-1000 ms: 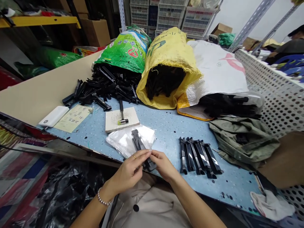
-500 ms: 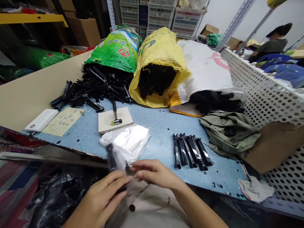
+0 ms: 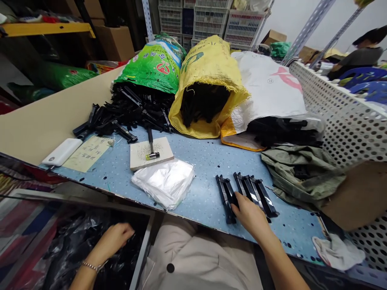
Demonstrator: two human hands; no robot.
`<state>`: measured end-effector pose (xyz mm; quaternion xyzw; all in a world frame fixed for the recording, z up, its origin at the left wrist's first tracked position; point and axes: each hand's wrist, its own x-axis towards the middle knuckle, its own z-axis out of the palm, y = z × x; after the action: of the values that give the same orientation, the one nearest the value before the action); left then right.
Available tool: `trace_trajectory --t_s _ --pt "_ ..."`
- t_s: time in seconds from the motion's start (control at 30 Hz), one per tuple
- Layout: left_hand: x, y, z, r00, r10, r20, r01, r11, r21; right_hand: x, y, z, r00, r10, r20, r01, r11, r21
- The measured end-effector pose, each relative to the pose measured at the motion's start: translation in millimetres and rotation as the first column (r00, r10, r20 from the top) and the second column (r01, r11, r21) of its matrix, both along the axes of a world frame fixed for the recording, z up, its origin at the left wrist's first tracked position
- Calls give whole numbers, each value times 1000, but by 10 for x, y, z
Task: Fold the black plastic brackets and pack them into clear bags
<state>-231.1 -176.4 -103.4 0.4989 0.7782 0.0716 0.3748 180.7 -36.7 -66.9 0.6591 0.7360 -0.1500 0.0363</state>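
My left hand (image 3: pixel 116 239) is over an open bin at the lower left, where clear-bagged black pieces (image 3: pixel 81 237) lie. Its fingers are curled, and the underside is hidden, so I cannot make out anything in it. On the blue tabletop, my right hand (image 3: pixel 249 211) closes its thumb and fingers on a long black plastic piece (image 3: pixel 226 197) at the left of a short row. More glossy black plastic pieces (image 3: pixel 252 189) lie side by side just beyond its fingers. A stack of clear plastic bags (image 3: pixel 166 179) lies left of the row.
A small hammer (image 3: pixel 152 155) rests on a pale block (image 3: pixel 137 158). Behind stand a green sack (image 3: pixel 151 66), a yellow sack (image 3: pixel 208 60) and a white sack (image 3: pixel 263 88), with black pieces at their mouths. A perforated white panel (image 3: pixel 341 112) borders the right. A person sits beyond it.
My left hand has gone down left to the bin, and the bagged black piece it held no longer shows. My right hand has moved right onto the row, where the left pieces now sit closer together.
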Motion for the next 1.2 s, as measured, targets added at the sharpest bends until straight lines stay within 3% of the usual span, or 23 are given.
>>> trace_trajectory --t_s 0.07,0.1,0.17,0.2,0.3,0.43,0.53,0.63,0.77,0.83,1.0,1.1,1.2 --pt "401 456 272 986 -41 159 -2 966 260 -82 38 -8 986 -9 -167 5 1000 -25" --pt "606 672 364 985 -64 159 -7 911 412 -132 64 -15 961 -12 -277 0 999 -44" --pt "963 1045 443 992 -80 96 7 801 599 -237 108 -43 865 -36 -500 -12 996 -93" --pt "1091 1195 437 992 -66 103 -12 782 623 -286 122 -62 806 -62 -588 -10 993 -119" --pt "1203 1493 344 977 -27 211 -103 808 580 -399 127 -102 623 -163 -765 19 981 -193" --pt "933 1632 268 934 -11 358 -182 847 500 -518 113 -30 319 -330 -889 -42 932 -361" --pt "763 1642 256 872 5 490 -246 870 428 -675 147 85 125 -438 -890 -153 878 -454" --pt "734 1635 219 818 42 574 -321 862 394 -895 200 140 -14 -576 -817 -281 786 -550" --pt "762 1619 168 789 102 605 -427 800 422 -1125 198 68 -54 -754 -654 -426 610 -668" --pt "756 1602 176 780 114 615 -451 784 426 -1152 169 19 -59 -786 -615 -426 577 -697" --pt "734 1572 238 707 49 705 -420 832 363 -1127 189 35 -151 -718 -679 -353 681 -641" --pt "750 1584 221 719 20 694 -413 816 404 -1227 303 80 -154 -660 -735 -358 731 -581" --pt "779 1593 171 756 4 654 -398 796 455 -1378 417 73 -157 -651 -742 -365 737 -569"
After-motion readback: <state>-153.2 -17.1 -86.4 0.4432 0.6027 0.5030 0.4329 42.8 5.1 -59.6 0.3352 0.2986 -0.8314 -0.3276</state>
